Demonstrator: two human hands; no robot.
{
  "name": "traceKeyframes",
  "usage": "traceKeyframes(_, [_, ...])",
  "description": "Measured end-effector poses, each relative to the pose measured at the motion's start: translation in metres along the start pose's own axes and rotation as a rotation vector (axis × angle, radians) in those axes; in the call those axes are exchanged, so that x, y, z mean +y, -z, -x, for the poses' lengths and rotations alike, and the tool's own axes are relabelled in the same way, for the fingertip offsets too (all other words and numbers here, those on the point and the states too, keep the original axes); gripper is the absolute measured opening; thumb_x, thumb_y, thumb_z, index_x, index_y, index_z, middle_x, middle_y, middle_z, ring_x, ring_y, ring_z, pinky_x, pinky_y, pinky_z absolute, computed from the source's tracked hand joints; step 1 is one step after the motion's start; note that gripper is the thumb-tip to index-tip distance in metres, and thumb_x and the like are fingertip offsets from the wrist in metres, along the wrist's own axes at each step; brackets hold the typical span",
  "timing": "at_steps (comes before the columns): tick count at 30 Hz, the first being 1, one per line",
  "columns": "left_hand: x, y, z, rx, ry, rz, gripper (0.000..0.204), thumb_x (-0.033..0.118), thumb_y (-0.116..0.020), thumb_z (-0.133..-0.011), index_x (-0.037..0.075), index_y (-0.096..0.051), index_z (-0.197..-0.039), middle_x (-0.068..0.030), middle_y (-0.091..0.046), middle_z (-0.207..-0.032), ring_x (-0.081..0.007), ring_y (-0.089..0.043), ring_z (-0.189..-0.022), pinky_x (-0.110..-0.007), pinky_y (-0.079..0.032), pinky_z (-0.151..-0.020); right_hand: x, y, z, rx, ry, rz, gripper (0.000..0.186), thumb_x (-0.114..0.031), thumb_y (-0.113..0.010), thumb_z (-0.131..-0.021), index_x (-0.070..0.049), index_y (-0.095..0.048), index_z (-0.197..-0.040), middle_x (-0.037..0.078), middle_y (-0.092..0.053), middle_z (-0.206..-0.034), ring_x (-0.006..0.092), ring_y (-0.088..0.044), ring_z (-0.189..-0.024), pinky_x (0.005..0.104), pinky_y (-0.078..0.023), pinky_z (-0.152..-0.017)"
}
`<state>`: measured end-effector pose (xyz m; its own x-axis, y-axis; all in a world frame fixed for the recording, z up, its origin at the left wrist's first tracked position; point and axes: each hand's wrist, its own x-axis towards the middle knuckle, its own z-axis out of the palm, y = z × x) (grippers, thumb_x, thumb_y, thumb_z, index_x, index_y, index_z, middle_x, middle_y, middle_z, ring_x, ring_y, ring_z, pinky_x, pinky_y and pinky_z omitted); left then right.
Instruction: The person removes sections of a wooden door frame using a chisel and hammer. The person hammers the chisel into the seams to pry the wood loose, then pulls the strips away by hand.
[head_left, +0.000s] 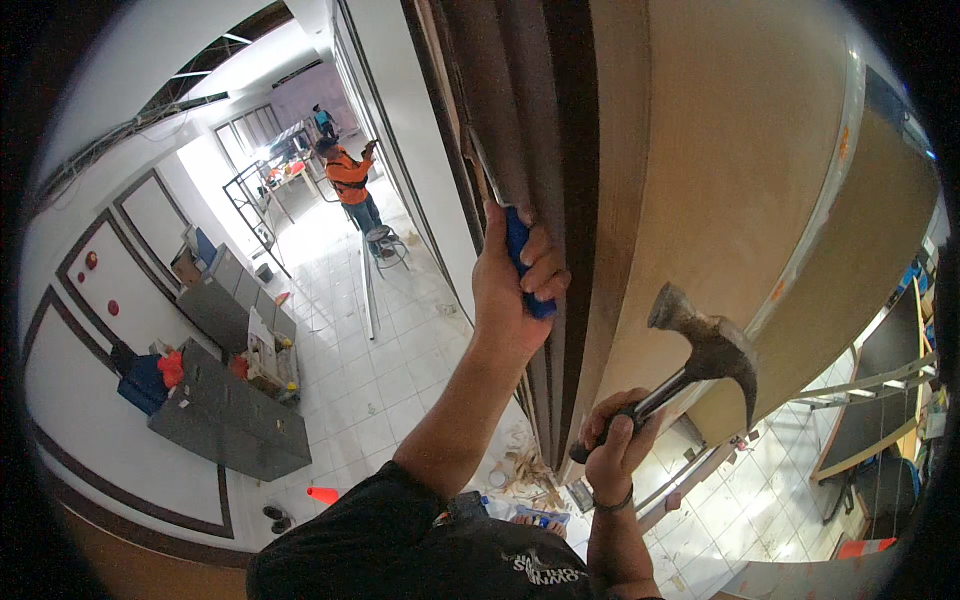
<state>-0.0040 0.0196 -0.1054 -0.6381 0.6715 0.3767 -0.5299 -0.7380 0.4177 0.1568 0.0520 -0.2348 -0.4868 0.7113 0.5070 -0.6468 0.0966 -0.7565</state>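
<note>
My left hand (510,270), raised with its arm stretched upward, is wrapped round the blue handle of a chisel (517,245). The slim metal blade points up along the edge of a dark brown wooden door frame (565,200), where a strip of wood looks split. Lower and to the right, my right hand (615,440) grips a claw hammer (705,345) by its dark handle. The hammer's worn metal head is up, apart from the chisel, with its claw curving down to the right. A dark band circles my right wrist.
A light brown door panel (740,130) fills the right. Wood scraps (527,470) lie on the tiled floor below. Grey cabinets (230,410) line the left wall. A person in orange (348,180) stands farther back beside a stool (385,245). A ladder (870,385) is at right.
</note>
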Motion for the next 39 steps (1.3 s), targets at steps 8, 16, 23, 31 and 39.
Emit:
traceKeyframes(8, [-0.013,-0.011,-0.004,0.085,-0.099,-0.006,0.037,0.046,-0.038,-0.097,0.012,-0.05,-0.094,0.0035,-0.039,-0.059,-0.0044,-0.032,-0.041,-0.02,-0.027,-0.034,0.01,-0.007,0.002,-0.06,-0.079,0.095,0.043,-0.045,-0.05,-0.091,-0.005,-0.038,-0.097,0.004,-0.045,-0.065,0.0074,-0.042,-0.047,0.0214,-0.034,-0.039])
traceKeyframes(16, [0.04,0.071,0.0,0.014,0.165,-0.187,0.037,0.047,-0.035,-0.098,0.014,-0.047,-0.09,0.0043,-0.036,-0.054,-0.0039,-0.031,-0.035,-0.02,-0.025,-0.03,0.01,-0.006,0.007,-0.13,0.024,0.089,0.046,-0.046,-0.052,-0.09,-0.006,-0.036,-0.105,0.006,-0.048,-0.07,0.0103,-0.042,-0.049,0.0251,-0.037,-0.041])
traceKeyframes(23, [0.072,0.078,-0.004,-0.107,0.34,-0.149,0.044,0.049,-0.025,-0.099,0.012,-0.045,-0.085,0.0021,-0.035,-0.05,-0.006,-0.03,-0.031,-0.022,-0.025,-0.026,0.013,0.01,0.011,-0.192,-0.034,0.195,0.049,-0.048,-0.051,-0.091,-0.004,-0.037,-0.105,0.007,-0.047,-0.066,0.0102,-0.04,-0.047,0.0243,-0.036,-0.04])
traceKeyframes(31, [0.122,0.077,-0.011,-0.017,0.578,-0.482,0.046,0.054,-0.031,-0.097,0.013,-0.044,-0.079,0.0045,-0.035,-0.051,-0.0039,-0.028,-0.035,-0.02,-0.023,-0.028,0.008,0.031,0.021,-0.152,-0.091,0.368,0.051,-0.051,-0.052,-0.089,-0.001,-0.043,-0.093,0.005,-0.046,-0.063,0.0098,-0.041,-0.045,0.0234,-0.032,-0.038])
traceKeyframes(39, [0.054,0.079,0.011,0.205,0.273,-0.443,0.044,0.056,-0.038,-0.094,0.015,-0.048,-0.083,0.0041,-0.038,-0.055,-0.0058,-0.031,-0.037,-0.022,-0.024,-0.031,0.031,0.038,0.026,-0.22,-0.08,0.423,0.05,-0.049,-0.051,-0.088,0.0,-0.047,-0.082,0.005,-0.046,-0.057,0.011,-0.041,-0.043,0.0243,-0.032,-0.038])
